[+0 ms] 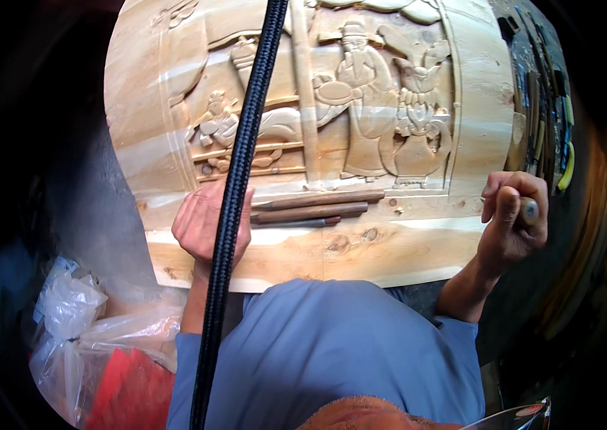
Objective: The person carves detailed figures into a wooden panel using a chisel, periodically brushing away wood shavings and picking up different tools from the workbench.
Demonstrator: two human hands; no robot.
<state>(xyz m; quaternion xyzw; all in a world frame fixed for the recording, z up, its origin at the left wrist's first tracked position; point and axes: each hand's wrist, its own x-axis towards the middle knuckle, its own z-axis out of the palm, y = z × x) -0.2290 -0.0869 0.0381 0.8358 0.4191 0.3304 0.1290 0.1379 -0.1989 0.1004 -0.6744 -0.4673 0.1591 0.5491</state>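
A wooden panel (475, 215) carved in relief with robed figures, a vase and a reclining figure lies in front of me. My left hand (206, 222) rests on its near-left part, curled closed with the knuckles up. A black cable crosses that hand, and whatever its fingers hold is hidden. Beside it lie two brown wooden-handled tools (318, 210) and a thinner dark tool (296, 223), their left ends close to the hand. Off the panel's right edge, my right hand (514, 218) is wrapped round a tool handle (529, 212) whose round butt end shows; its working end is hidden.
A black braided cable (246, 136) runs down across the view. Several long tools (538, 107) lie along the right side, near a yellow curved handle (567, 168). A clear plastic bag (74, 315) with red material (131, 390) sits at lower left.
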